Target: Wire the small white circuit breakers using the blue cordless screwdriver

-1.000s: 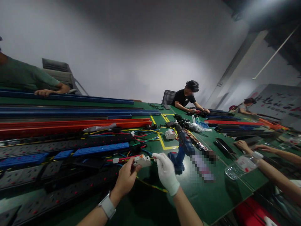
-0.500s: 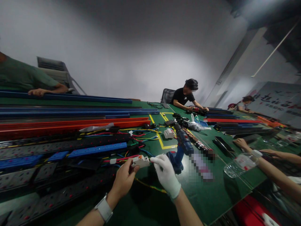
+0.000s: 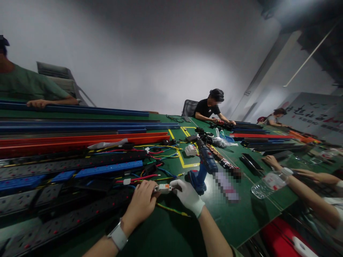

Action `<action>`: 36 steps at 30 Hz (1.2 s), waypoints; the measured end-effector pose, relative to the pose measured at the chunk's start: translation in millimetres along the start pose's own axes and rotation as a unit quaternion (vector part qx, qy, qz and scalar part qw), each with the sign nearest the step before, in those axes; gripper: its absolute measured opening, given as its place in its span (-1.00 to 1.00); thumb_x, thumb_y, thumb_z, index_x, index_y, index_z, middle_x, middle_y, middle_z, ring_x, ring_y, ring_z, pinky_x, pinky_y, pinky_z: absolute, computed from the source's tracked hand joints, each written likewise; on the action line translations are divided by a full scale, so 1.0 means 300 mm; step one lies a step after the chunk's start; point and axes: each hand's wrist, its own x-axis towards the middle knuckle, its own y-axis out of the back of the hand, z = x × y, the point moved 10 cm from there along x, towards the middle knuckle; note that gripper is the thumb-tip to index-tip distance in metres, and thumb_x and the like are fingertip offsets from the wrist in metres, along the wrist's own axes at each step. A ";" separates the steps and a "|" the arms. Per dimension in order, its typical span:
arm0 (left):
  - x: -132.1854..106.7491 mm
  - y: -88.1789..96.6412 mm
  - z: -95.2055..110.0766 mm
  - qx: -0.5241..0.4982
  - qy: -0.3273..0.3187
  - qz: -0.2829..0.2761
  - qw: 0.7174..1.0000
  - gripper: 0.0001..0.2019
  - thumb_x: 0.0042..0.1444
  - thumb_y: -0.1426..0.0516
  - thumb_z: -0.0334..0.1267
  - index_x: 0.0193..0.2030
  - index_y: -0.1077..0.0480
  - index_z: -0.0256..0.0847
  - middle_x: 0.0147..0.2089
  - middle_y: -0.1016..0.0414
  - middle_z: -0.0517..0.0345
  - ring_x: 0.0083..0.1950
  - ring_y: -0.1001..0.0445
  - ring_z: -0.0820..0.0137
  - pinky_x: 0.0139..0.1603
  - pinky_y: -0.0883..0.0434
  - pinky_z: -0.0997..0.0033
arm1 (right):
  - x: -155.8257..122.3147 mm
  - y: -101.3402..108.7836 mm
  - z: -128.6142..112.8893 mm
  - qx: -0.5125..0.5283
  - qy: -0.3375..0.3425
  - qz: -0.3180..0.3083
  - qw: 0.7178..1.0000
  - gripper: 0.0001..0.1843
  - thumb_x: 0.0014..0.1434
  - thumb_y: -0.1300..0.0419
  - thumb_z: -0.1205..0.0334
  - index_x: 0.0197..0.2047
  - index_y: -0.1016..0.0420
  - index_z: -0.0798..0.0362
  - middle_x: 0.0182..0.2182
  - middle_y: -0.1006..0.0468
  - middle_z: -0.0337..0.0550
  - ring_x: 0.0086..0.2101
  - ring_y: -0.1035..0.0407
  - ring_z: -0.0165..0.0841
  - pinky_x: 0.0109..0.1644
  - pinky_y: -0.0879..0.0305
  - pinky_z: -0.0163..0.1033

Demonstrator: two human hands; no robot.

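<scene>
Holding a small white breaker [image 3: 164,187] in both hands, just above the near part of the green table [image 3: 230,222]. Pinched at its left end by the bare left hand [image 3: 142,200], in a grip closed down to the breaker's width; met at its right end by the gathered fingertips of the gloved right hand [image 3: 187,196]. Cannot tell the firmness of that right grip, or the gap between its partly hidden fingers. Tight on the left, near black socket strips [image 3: 80,218] and red wires [image 3: 144,177]. Just below, along the tabletop, a yellow-green wire [image 3: 174,210]. Crowded beyond the gloved fingers by a blue drill [image 3: 207,160]; farther off, yellow tape [image 3: 191,165] and a white breaker block [image 3: 191,150]. Roomier to the right, bare between drill and clear bottle [image 3: 269,184], then down to the slanting table edge. Open too, just below the hands.
</scene>
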 end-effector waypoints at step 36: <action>0.115 -0.092 0.103 -0.051 -0.046 -0.201 0.977 -0.86 0.12 -0.19 -0.15 -0.35 -0.52 -0.13 -0.35 -0.58 0.15 -0.25 -0.44 0.28 -0.22 -0.25 0.38 | -0.005 -0.055 0.037 0.097 0.013 -0.042 0.994 -0.19 0.02 -0.07 0.61 0.34 -0.28 -0.02 0.13 -0.49 -0.03 0.04 -0.46 -0.30 0.13 -0.42 -0.09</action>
